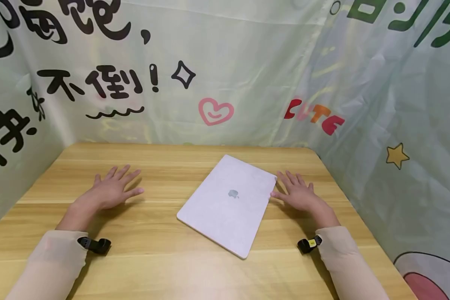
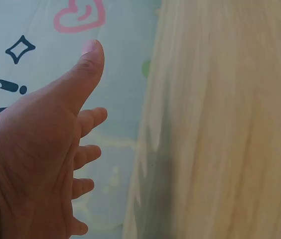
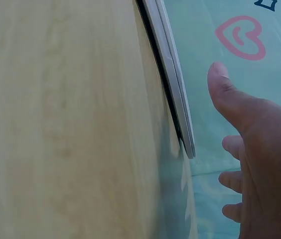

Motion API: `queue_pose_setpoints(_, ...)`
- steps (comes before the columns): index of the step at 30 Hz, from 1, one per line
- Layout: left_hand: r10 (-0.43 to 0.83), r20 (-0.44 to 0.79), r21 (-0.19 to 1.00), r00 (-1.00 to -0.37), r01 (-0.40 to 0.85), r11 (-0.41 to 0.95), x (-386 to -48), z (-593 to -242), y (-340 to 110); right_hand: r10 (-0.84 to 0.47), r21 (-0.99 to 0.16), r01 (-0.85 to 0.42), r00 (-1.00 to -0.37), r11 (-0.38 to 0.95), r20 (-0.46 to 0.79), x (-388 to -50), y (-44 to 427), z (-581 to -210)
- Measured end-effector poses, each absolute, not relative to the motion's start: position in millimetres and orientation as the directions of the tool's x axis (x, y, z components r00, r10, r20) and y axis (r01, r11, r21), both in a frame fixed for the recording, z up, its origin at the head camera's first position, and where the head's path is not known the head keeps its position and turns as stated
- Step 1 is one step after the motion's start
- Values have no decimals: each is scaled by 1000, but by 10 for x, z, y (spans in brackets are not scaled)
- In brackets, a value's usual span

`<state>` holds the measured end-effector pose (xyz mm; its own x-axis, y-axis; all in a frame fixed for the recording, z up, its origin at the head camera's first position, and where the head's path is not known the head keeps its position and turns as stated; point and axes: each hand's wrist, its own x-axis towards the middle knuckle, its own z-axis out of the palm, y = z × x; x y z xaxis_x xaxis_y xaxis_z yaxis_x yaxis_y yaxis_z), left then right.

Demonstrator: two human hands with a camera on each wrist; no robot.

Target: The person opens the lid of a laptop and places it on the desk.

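Note:
A closed silver laptop [image 1: 225, 212] with an apple logo lies at an angle on the wooden table, right of the middle. My left hand [image 1: 110, 189] hovers over the table to the laptop's left, well apart from it, fingers spread; the left wrist view shows the same hand [image 2: 46, 134] holding nothing. Close beside the laptop's far right corner is my right hand [image 1: 298, 193], its fingers spread too. In the right wrist view the laptop's thin edge [image 3: 173, 74] runs past the thumb of that hand [image 3: 265, 144], with a gap between them.
The wooden table [image 1: 142, 258] ends at the back against a pale fabric backdrop [image 1: 247, 54] printed with writing, a heart and a star. More of this cloth rises along the left and right sides. Each wrist wears a small black camera [image 1: 101, 246] on a strap.

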<state>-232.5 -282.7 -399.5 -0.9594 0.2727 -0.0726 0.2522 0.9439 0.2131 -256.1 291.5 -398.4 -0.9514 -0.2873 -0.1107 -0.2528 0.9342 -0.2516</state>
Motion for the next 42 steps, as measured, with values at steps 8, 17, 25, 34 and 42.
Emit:
queue_pose_setpoints(8, 316, -47, 202, -948, 301, 932, -2304, -3986, -2746, -326, -314, -279, -939, 908, -109, -2644, 2932, -4025)
queue_pose_setpoints(17, 406, -9, 222, -914, 394, 892, -2228, -4025, -2555, -411, -411, -339, -906, 846, -100, -2708, 2965, -3986)
queue_pose_setpoints(25, 516, 20, 274, -856, 501, 821, -2174, -4035, -2311, -430, -451, -342, -896, 825, -108, -2787, 2999, -4049)
queue_pose_setpoints(34, 634, 66, 327, -770, 617, 716, -2115, -4122, -2093, -460, -495, -367, -885, 787, -75, -2890, 2959, -4145)
queue_pose_setpoints(42, 666, 21, 399, -746, 617, 678, -2052, -4160, -1956, -462, -498, -373, -885, 783, -64, -2893, 2932, -4132)
